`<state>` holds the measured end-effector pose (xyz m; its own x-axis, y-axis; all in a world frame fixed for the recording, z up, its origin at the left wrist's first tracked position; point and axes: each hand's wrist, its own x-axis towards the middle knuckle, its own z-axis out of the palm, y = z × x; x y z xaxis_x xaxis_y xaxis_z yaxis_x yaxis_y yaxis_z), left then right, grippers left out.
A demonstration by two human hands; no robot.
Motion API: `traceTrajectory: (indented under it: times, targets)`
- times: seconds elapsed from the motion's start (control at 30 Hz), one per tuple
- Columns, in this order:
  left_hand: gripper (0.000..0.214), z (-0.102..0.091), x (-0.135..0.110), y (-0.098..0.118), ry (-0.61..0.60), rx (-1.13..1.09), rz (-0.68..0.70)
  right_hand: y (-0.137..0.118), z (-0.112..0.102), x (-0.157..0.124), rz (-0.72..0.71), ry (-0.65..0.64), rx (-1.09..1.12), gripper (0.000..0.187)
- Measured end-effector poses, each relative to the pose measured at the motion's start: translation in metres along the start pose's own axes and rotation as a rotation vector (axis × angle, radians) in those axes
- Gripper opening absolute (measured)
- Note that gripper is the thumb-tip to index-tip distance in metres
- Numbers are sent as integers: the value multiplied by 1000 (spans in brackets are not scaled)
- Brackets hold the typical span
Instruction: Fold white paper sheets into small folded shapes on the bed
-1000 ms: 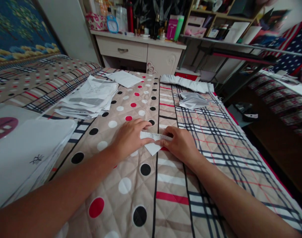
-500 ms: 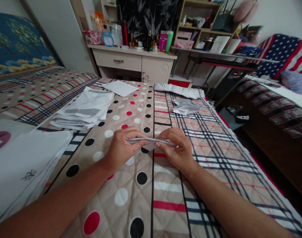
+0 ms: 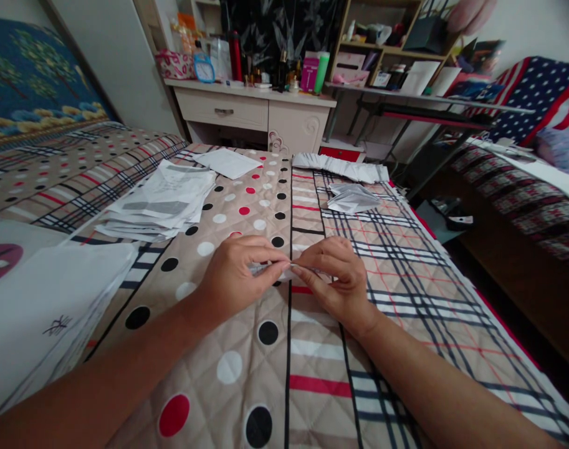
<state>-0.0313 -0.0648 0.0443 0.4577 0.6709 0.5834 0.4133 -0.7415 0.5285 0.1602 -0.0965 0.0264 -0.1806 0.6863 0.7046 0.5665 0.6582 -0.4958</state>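
Between my two hands is a small folded piece of paper (image 3: 288,273), pale and mostly covered by my fingers. My left hand (image 3: 240,271) pinches its left part between thumb and fingers. On the other side, my right hand (image 3: 335,277) pinches the right part, and the fingertips of both hands almost meet in the middle. The paper is just above the patterned bedspread (image 3: 247,368). Beyond my right hand lie a few folded papers (image 3: 353,198) and a long row of folded papers (image 3: 340,167).
To the left lie a stack of printed sheets (image 3: 160,202) and a single white sheet (image 3: 228,162). A larger pile of white paper (image 3: 45,312) is at the near left. A white dresser (image 3: 223,112) stands past the bed's far edge, with a desk (image 3: 429,103) beside it.
My fingertips have come closer together at the middle of the paper, and less of it shows now. The view has shifted slightly.
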Motion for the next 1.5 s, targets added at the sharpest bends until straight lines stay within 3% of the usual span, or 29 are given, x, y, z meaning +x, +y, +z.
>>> traceTrajectory:
  times: [0.27,0.5,0.8,1.1,1.5]
  targets:
    - [12,-6,0,13,-42,358,203,-4,-1,-2,-40,-7,-35,6]
    - [10,-11,-1,10,-73,458,319,-4,-1,-2,11,12,-50,9]
    - [9,-5,-3,-1,-27,358,275,-1,0,-1,-60,-28,-144,5]
    - [13,-8,1,-12,35,248,214,1,0,-1,25,52,-79,5]
    - [17,-5,3,-21,151,102,109,8,3,-2,118,51,111,6]
